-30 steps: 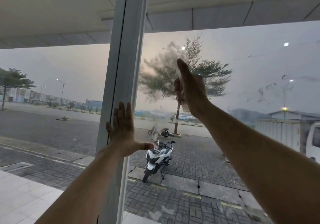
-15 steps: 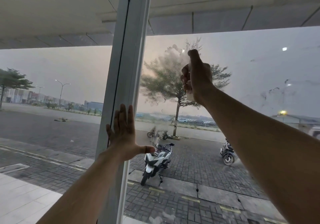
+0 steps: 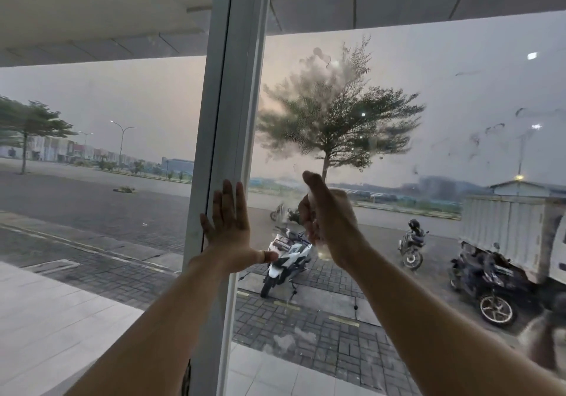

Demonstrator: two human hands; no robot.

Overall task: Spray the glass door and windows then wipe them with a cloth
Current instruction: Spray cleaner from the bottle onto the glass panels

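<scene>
Spraying stage: one misted patch on the pane; right hand grips spray bottle, left hand flat on frame. Wiping not started, no cloth visible.

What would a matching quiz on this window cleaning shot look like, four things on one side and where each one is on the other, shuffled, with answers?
Things:
1. left hand
2. right hand
3. spray droplets
4. white scooter

Places:
A. parked outside on the paving
B. flat against the white frame
C. on the glass pane, in front of the tree
D. wrapped round the spray bottle

Pairs: 1-B, 2-D, 3-C, 4-A
</scene>
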